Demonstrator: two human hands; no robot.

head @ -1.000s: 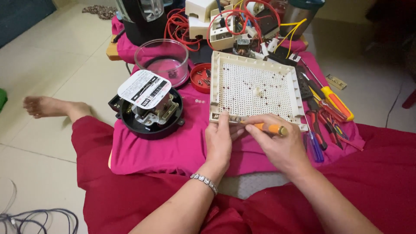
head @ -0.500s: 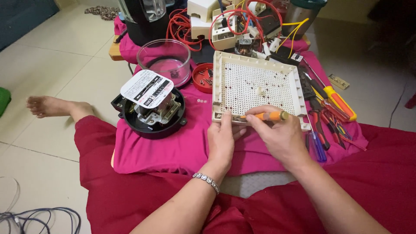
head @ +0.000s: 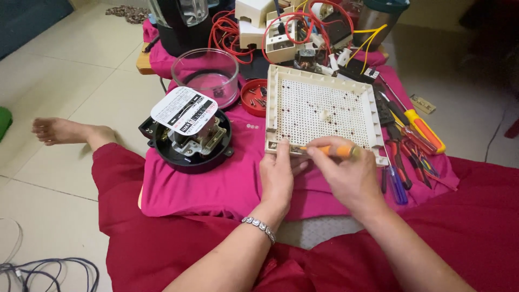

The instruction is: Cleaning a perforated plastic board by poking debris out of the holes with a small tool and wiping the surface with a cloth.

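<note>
Orange screwdriver point(head: 331, 151) tip hidden behind left hand point(head: 277, 176)

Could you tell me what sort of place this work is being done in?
Most likely a home floor used as a makeshift electrical repair spot: a pink cloth spread over pale floor tiles, screwdrivers and pliers laid out, red wires, and an opened round meter beside the perforated cream panel.
</note>
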